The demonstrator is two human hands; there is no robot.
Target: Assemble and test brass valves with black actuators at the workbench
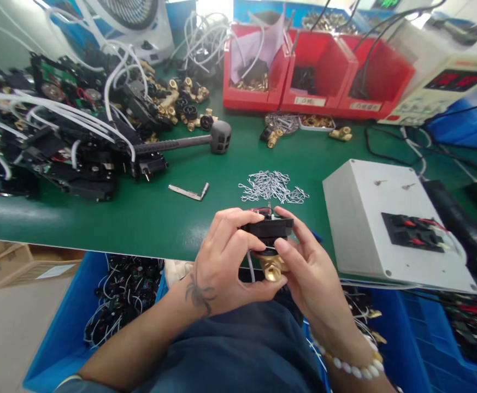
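Between both hands, close to the bench's front edge, is a black valve actuator [271,227] joined to a brass valve body [271,271]. My left hand [230,256] is closed on it from the left, fingers on the black housing and thumb under the brass. On the other side, my right hand [310,262] grips it with the thumb near the joint. A thin metal wire shows at that joint, and a white cable hangs below the housing. Just beyond the hands lies a pile of wire spring clips [271,186]. Left of the pile rests a small metal L-shaped tool [189,192].
Black actuators with white cables [86,142] crowd the left, beside a grey mallet [221,137]. Red bins [318,71] stand at the back. A grey switch box [353,218] is on the right, near a power supply [447,82]. Blue crates [66,316] sit below.
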